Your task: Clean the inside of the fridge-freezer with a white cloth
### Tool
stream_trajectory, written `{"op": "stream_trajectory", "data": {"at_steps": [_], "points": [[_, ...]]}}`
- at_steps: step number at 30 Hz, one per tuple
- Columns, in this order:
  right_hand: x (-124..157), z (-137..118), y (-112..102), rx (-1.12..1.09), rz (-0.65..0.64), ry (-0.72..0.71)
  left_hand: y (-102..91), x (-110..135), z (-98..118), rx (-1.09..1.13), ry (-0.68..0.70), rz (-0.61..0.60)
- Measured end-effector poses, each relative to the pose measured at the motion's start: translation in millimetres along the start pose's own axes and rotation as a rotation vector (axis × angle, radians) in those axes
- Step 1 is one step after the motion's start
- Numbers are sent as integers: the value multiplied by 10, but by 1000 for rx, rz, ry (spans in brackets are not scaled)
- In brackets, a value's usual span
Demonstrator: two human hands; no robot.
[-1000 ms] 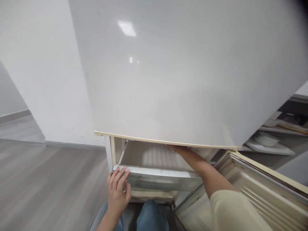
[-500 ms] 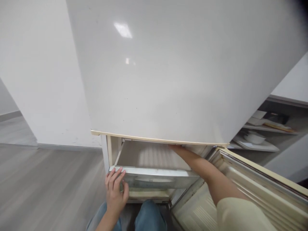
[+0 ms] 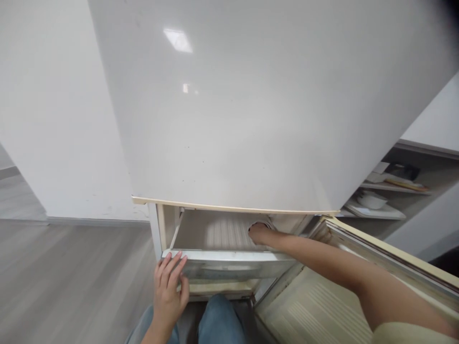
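The left hand (image 3: 168, 286) lay flat, fingers spread, on the front lip of the pulled-out translucent plastic fridge drawer (image 3: 233, 265); the right hand (image 3: 258, 232) reached inside, its grip impossible to tell. Pushed shut, the drawer could trap it

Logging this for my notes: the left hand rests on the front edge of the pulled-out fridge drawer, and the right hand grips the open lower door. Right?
Not quite. In the head view the right hand is not on the open lower door; it reaches into the pulled-out fridge drawer. The left hand does rest on the drawer's front edge.
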State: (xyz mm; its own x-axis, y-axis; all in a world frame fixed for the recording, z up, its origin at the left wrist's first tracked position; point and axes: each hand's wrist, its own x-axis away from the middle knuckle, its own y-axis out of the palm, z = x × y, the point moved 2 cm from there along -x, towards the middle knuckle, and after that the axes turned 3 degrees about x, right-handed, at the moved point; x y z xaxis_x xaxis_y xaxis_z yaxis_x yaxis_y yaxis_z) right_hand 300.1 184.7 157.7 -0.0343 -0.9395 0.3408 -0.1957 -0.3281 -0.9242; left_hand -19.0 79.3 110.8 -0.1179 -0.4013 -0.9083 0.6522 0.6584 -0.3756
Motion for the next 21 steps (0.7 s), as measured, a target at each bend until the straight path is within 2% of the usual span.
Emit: {"op": "stream_trajectory", "data": {"at_steps": [4, 6, 8, 11, 16, 18, 21], "points": [[79, 100, -132, 129, -177, -64, 22, 11, -18, -14, 32, 28], [59, 124, -251, 127, -139, -116, 38, 10, -13, -17, 24, 23], [15, 113, -306, 121, -28, -147, 39, 4, 3, -9, 11, 22], [-55, 64, -176, 107, 65, -177, 8, -11, 27, 19, -9, 10], [-182, 89, 139, 60, -101, -262, -56, -30, 34, 35, -14, -65], [-274, 139, 135, 19, -126, -257, -68, -35, 34, 34, -22, -82], [-460, 177, 37, -37, -8, -202, -84, -39, 44, 37, -32, -95]]}}
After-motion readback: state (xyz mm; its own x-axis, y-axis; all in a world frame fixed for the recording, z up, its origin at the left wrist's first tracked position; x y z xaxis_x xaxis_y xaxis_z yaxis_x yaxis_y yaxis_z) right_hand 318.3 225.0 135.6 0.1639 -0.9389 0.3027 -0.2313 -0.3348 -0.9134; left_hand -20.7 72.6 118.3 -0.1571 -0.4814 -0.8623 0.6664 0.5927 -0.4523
